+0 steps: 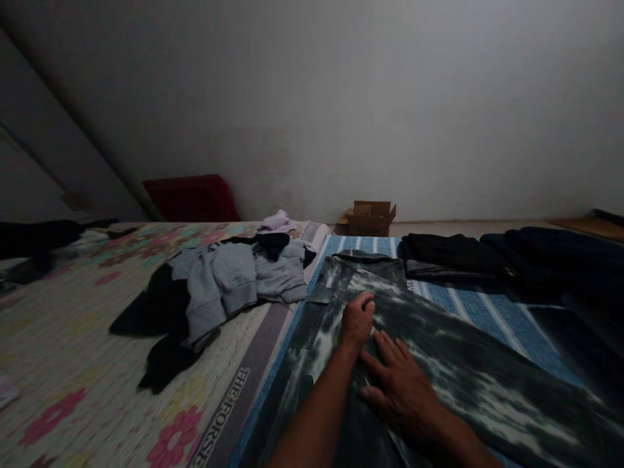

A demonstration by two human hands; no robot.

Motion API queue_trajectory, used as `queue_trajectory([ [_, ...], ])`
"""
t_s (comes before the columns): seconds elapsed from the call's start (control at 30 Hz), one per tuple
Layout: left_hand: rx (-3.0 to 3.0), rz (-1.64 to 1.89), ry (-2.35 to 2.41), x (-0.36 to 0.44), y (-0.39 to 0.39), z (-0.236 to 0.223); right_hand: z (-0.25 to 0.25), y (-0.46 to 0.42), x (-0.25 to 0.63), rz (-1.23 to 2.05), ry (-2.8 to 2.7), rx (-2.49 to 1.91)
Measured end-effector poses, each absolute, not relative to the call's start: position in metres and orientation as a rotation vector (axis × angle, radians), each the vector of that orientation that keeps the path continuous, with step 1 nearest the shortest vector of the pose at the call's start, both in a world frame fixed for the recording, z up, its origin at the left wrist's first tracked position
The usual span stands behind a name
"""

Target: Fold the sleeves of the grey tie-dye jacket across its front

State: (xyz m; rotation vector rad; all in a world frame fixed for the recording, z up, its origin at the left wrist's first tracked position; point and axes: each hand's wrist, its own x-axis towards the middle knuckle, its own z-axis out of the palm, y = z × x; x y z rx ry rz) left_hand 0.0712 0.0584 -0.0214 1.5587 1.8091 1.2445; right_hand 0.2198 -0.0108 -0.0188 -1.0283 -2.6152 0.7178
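A pair of dark green and white tie-dye trousers [468, 357] lies spread out, waistband at the far end, one leg running toward me and the other toward the lower right. My left hand [358, 318] rests on the middle of them with its fingers curled in against the cloth, seemingly gripping a bit of it. Just nearer to me, my right hand [404, 390] lies flat on the same trousers, fingers spread and thumb apart. The two hands are close together. My forearms cover part of the nearer leg.
Beneath the trousers is a blue striped cloth [468, 302]. Dark folded clothes [453, 253] are stacked at the right. Grey and black clothes [229, 273] lie heaped on the flowered bedspread [107, 357] at left, a lilac cloth [277, 221] behind them. A cardboard box [370, 221] stands by the wall.
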Motion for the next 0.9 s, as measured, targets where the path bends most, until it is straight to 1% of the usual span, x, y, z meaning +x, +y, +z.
queue_trajectory([
  [0.1,1.617,1.239,1.801,0.075,0.056,-0.025,-0.016,0.003,0.236,0.992,-2.350,-0.966],
  [0.17,1.655,1.217,1.805,0.078,0.054,-0.027,-0.011,0.021,0.241,1.036,-2.118,-1.011],
  [0.23,1.664,1.218,1.811,0.079,0.054,-0.028,-0.007,0.041,0.236,0.934,-2.034,-1.037],
  [0.37,1.624,1.297,1.843,0.078,0.052,-0.030,-0.015,0.074,0.208,0.734,-2.217,-0.999],
  [0.5,1.602,1.345,1.888,0.078,0.049,-0.031,-0.037,0.082,0.190,0.298,-2.549,-1.134],
  [0.6,1.614,1.310,1.897,0.080,0.048,-0.030,-0.044,0.079,0.190,0.096,-2.684,-1.217],
  [0.7,1.633,1.252,1.918,0.083,0.048,-0.028,-0.041,0.081,0.193,0.034,-2.725,-1.300],
  [0.9,1.726,1.054,1.975,0.086,0.045,-0.024,-0.038,0.102,0.201,0.041,-2.703,-1.426],
])
